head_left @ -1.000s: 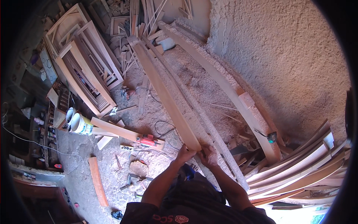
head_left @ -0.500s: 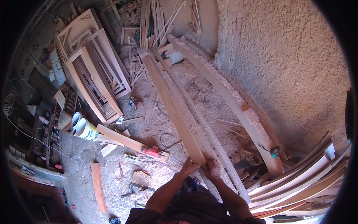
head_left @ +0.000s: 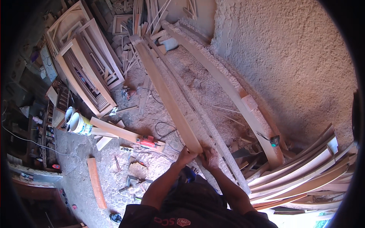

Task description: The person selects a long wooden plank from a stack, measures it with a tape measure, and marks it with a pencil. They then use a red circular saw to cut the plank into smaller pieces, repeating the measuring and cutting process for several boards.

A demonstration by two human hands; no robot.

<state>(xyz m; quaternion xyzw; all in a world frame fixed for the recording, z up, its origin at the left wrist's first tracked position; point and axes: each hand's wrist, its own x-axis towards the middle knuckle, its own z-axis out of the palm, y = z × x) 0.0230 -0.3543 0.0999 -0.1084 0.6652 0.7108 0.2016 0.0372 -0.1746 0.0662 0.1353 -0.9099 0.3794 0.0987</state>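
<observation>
A long, narrow wooden board (head_left: 171, 106) stretches away from me along a dusty bench of long beams (head_left: 213, 133). My left hand (head_left: 186, 155) is closed on the left side of its near end. On the right side of that same end, my right hand (head_left: 210, 158) is closed too, its fingers curled against the wood. Part of the fingers of both hands is hidden by the board and by the hands themselves. The board's far end rests near the back of the bench.
Right of the bench, a long plank (head_left: 224, 85) bears a green and black tool (head_left: 274, 141). Curved boards (head_left: 300, 176) are stacked at near right. Leftward are a red power tool (head_left: 147, 142) on a plank, buckets (head_left: 79, 124), wooden frames (head_left: 85, 76) and a cable (head_left: 164, 129).
The whole scene has slid left and up in the picture as my head moved. Both hands stay at the board's near end, with no clear change of grip.
</observation>
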